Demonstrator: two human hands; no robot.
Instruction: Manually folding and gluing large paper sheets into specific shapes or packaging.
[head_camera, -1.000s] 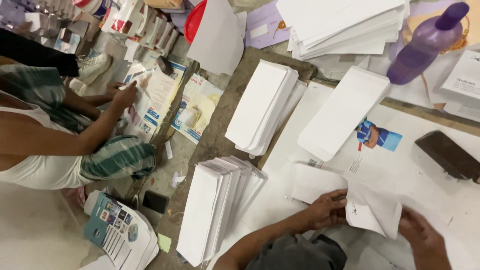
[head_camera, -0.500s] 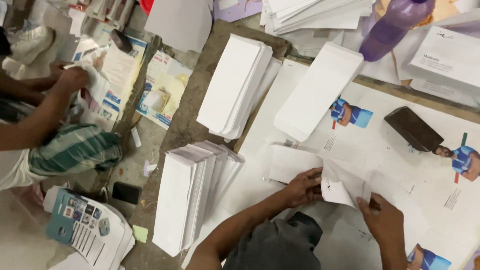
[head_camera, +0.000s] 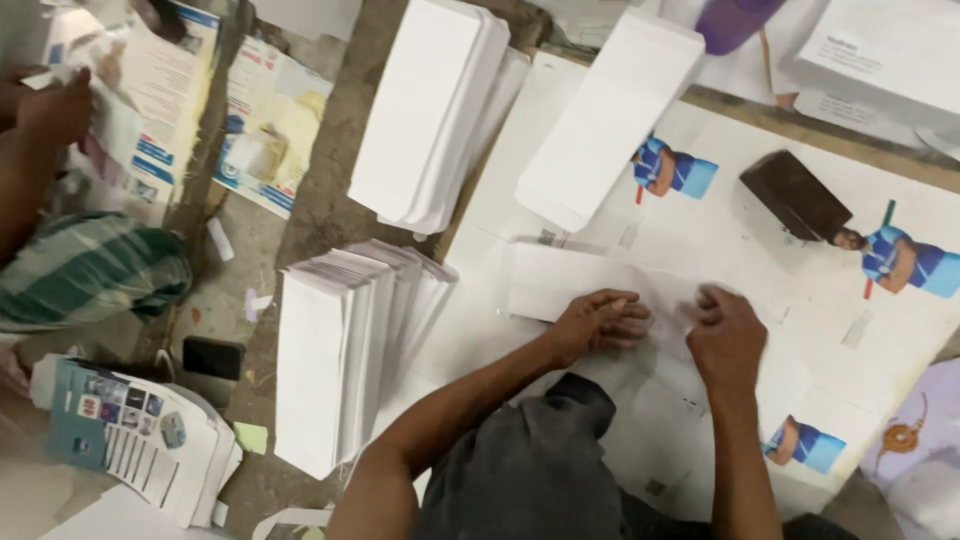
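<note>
I sit at a low table (head_camera: 330, 200) of rough grey-brown board, covered over most of its top with big white printed sheets (head_camera: 780, 270) that carry small blue and orange pictures. In front of me lies a white paper sheet (head_camera: 570, 285), flat on those sheets, just below the middle of the view. My left hand (head_camera: 598, 322) rests palm down on its lower right part, fingers stretched and close together, pressing the paper and gripping nothing. My right hand (head_camera: 728, 335) sits just beside it, knuckles up and fingers curled down onto the paper; whether it pinches an edge I cannot tell. To my left stands a thick stack of white envelopes (head_camera: 345, 355), fanned a little at the top. Further up is a second pile of envelopes (head_camera: 430, 110), and beside it a long white packet (head_camera: 610, 120) lying slantwise. A dark brown block (head_camera: 795, 195) lies on the printed sheets well to the right of my hands, and the bottom of a purple bottle (head_camera: 735, 20) shows at the top edge. On the floor to the left another person's arm (head_camera: 30, 150) reaches over coloured leaflets (head_camera: 260, 130), a dark phone (head_camera: 212, 357) lies near the table's edge, and a bundle of printed papers (head_camera: 140, 440) sits lower down.
</note>
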